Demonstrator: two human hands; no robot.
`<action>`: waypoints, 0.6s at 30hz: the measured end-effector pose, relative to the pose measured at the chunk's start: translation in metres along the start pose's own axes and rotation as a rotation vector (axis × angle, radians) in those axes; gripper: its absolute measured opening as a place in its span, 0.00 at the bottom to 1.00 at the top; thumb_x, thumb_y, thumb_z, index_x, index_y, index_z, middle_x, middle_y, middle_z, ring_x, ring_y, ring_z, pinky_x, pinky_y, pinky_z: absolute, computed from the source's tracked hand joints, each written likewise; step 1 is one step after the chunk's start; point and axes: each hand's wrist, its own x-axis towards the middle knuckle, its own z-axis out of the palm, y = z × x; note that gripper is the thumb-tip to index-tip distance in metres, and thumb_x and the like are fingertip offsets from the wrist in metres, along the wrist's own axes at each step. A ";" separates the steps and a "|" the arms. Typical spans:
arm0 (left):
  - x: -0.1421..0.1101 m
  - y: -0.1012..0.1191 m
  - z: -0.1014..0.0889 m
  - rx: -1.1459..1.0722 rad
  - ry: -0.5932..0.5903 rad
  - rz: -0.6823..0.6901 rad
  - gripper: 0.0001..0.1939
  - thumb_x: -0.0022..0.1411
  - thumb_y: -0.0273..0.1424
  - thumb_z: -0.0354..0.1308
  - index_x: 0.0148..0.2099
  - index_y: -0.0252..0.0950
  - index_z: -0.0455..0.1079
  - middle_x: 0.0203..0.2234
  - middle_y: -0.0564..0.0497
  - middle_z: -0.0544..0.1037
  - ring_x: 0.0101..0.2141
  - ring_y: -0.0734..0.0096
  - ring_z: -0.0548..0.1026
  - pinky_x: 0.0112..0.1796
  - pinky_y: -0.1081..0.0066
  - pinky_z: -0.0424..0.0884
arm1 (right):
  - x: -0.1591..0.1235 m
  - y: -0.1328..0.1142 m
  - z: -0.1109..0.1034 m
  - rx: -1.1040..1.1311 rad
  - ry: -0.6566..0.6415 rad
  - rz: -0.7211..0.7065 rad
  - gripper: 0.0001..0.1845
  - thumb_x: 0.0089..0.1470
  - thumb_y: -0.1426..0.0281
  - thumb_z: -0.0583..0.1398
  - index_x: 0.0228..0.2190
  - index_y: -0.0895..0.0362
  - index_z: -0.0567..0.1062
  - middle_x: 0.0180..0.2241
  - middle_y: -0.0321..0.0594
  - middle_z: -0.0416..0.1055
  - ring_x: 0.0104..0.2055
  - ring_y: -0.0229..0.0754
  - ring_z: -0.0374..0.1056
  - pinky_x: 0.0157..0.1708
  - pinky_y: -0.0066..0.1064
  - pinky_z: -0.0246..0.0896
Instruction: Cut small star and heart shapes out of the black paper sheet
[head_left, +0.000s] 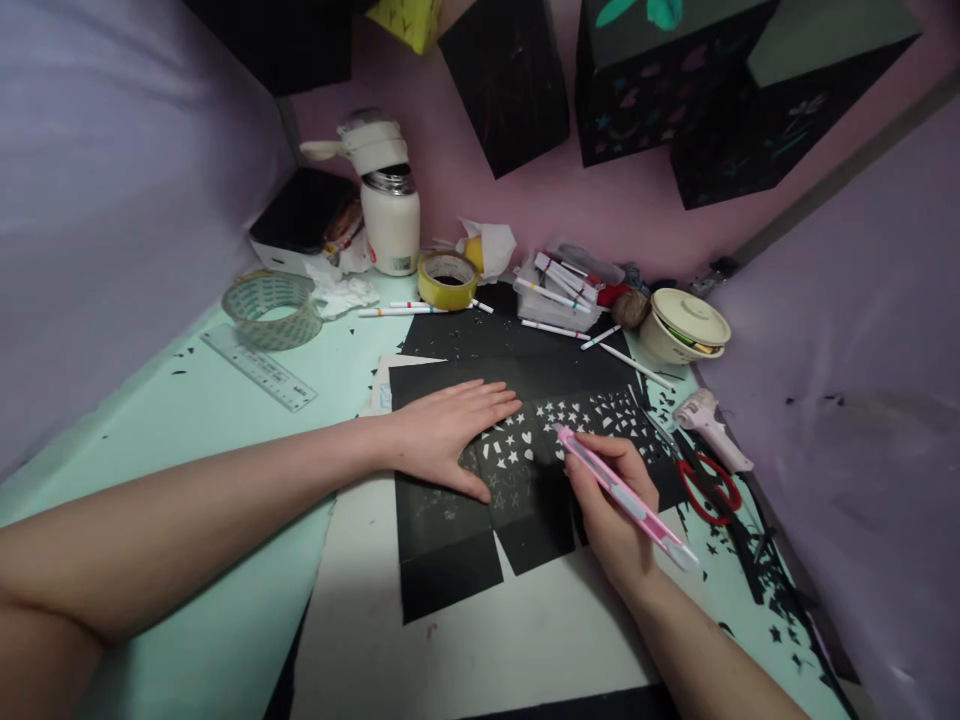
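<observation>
Black card (442, 575) with star, heart and other shapes cut through it lies on a pale board (375, 640). Flat on the card's upper left part rests my left hand (450, 430), its fingers stretched out. In my right hand (619, 500) is a pink craft knife (615, 485), held like a pen. Its tip points at the rows of cut stars near the middle of the card; whether the blade touches the card I cannot tell. Faint outlines of more shapes show between my hands, below the cut rows.
Red-handled scissors (709, 490) and a pink glue gun (712, 425) lie at the right among black scraps. A clear ruler (259, 368), tape rolls (271, 312), a white flask (391, 220), markers (555, 328) and a lidded bowl (686, 325) stand behind. Black boxes (510, 90) hang above.
</observation>
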 end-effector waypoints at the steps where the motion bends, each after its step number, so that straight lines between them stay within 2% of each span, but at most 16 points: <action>1: 0.000 0.000 0.000 -0.002 -0.001 0.000 0.56 0.50 0.63 0.53 0.68 0.31 0.44 0.66 0.40 0.50 0.66 0.56 0.46 0.63 0.59 0.40 | -0.002 0.000 0.000 -0.015 -0.027 -0.012 0.07 0.53 0.70 0.63 0.37 0.54 0.75 0.33 0.38 0.74 0.32 0.40 0.69 0.32 0.31 0.65; 6: 0.001 0.000 0.000 -0.002 -0.005 -0.006 0.56 0.49 0.63 0.53 0.68 0.30 0.45 0.66 0.40 0.50 0.66 0.56 0.46 0.63 0.60 0.40 | -0.010 -0.002 -0.001 -0.065 -0.188 -0.076 0.03 0.56 0.71 0.60 0.34 0.54 0.74 0.25 0.34 0.70 0.26 0.37 0.66 0.27 0.28 0.61; 10: 0.001 0.005 0.003 0.035 -0.013 -0.061 0.55 0.51 0.63 0.52 0.68 0.29 0.46 0.66 0.38 0.49 0.66 0.54 0.45 0.63 0.59 0.39 | -0.013 -0.011 0.006 -0.177 -0.260 -0.065 0.03 0.53 0.71 0.59 0.28 0.56 0.72 0.21 0.33 0.69 0.22 0.36 0.64 0.22 0.26 0.58; 14: -0.003 0.019 0.012 0.095 -0.008 -0.125 0.52 0.53 0.63 0.49 0.68 0.30 0.46 0.67 0.37 0.45 0.66 0.53 0.41 0.63 0.58 0.37 | -0.015 -0.018 0.015 -0.214 -0.247 -0.026 0.04 0.51 0.71 0.59 0.25 0.56 0.70 0.19 0.33 0.67 0.19 0.35 0.62 0.20 0.25 0.57; 18: -0.006 0.033 0.021 0.135 0.024 -0.157 0.50 0.55 0.62 0.47 0.67 0.29 0.48 0.67 0.35 0.45 0.66 0.52 0.40 0.63 0.58 0.36 | -0.017 -0.015 0.019 -0.213 -0.200 0.026 0.06 0.50 0.70 0.58 0.24 0.55 0.67 0.20 0.33 0.67 0.20 0.36 0.62 0.20 0.26 0.57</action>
